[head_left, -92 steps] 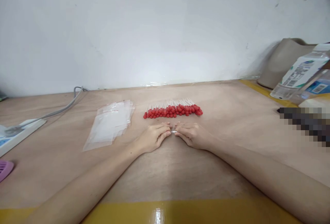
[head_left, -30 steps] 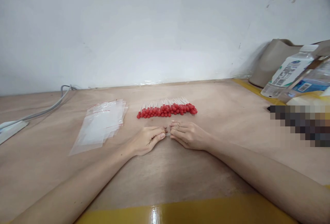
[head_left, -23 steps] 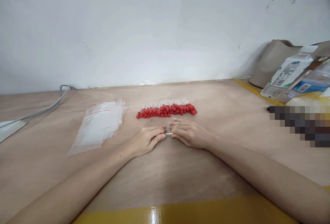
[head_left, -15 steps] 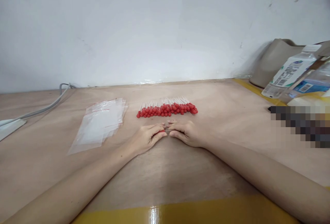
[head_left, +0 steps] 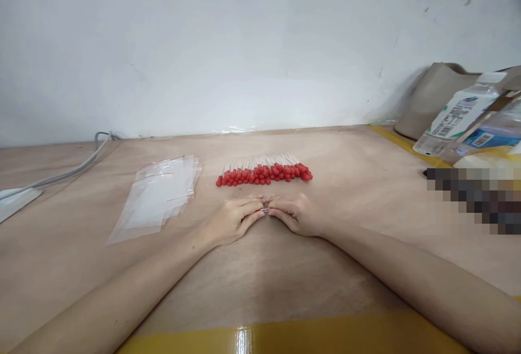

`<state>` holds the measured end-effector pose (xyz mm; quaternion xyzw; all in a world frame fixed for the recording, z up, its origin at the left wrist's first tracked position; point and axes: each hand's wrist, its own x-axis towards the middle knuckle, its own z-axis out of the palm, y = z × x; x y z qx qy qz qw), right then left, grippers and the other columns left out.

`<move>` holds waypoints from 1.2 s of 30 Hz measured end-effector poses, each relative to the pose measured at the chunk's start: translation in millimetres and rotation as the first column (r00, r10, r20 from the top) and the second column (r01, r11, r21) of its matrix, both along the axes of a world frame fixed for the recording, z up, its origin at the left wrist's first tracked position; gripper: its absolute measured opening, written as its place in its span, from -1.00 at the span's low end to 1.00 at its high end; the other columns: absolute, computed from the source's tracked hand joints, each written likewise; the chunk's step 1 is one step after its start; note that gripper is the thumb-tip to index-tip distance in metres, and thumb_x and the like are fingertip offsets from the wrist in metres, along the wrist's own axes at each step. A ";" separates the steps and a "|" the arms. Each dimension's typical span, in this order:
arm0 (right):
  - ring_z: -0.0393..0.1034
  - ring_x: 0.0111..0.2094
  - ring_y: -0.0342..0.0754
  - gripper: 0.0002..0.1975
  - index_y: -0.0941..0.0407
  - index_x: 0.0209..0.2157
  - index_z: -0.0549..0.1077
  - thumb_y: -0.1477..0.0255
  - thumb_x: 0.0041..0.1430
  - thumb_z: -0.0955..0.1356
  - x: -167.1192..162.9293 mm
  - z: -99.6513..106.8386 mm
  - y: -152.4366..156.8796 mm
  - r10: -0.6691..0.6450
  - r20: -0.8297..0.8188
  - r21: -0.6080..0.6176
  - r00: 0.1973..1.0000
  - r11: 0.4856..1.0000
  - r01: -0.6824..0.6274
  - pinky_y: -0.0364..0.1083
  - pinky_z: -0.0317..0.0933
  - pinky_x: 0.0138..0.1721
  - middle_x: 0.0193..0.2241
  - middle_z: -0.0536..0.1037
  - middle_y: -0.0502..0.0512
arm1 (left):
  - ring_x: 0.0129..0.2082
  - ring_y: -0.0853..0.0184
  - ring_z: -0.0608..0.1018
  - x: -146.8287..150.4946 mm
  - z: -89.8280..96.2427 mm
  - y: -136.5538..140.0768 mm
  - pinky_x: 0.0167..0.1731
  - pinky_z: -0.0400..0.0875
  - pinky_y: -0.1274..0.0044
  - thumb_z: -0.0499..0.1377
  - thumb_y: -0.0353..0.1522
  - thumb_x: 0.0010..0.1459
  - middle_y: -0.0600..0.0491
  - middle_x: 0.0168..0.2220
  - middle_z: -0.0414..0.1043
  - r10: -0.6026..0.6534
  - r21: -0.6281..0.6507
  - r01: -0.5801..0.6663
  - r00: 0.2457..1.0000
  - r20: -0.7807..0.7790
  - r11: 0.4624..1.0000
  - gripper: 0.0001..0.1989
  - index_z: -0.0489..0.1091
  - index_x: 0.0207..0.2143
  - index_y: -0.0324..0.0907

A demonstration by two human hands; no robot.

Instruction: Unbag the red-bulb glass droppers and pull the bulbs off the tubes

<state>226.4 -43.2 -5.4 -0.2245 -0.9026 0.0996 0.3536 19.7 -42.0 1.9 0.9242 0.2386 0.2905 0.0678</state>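
Observation:
My left hand (head_left: 238, 218) and my right hand (head_left: 295, 213) meet on the table, each with thumb and fingers pinched together. Between the fingertips shows a short, thin, pale and shiny bit of a red-tipped swab (head_left: 265, 210); my fingers hide the rest. Just beyond them lies a row of red-tipped swabs (head_left: 264, 172), red heads toward me and white sticks pointing at the wall. Left of my left hand, several clear zip bags (head_left: 158, 196) with red lines lie flat in an overlapping pile.
A grey cable (head_left: 77, 170) runs along the left side to a white flat object (head_left: 16, 204). At the right lean a labelled plastic bottle (head_left: 458, 115) and a grey-brown bin (head_left: 427, 99). Yellow tape (head_left: 285, 329) runs along the near table edge. A white wall (head_left: 260, 44) rises behind.
Both hands have shifted very slightly toward me, and their fingertips have come closer. The red end seen earlier at my left fingers is now covered.

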 end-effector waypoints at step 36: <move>0.35 -0.09 -0.10 -0.82 0.15 -0.25 0.41 0.43 0.20 0.21 9.0 -1.4 -4.1 -0.043 0.065 0.029 0.997 0.999 0.041 -0.07 0.18 0.03 -0.25 0.52 0.10 | -0.12 0.33 0.48 -4.6 0.6 -1.4 -0.11 0.39 0.51 -0.01 -0.35 0.20 0.03 -0.17 0.46 0.047 -0.068 -0.047 0.999 -0.008 0.997 -0.79 0.38 -0.19 -0.16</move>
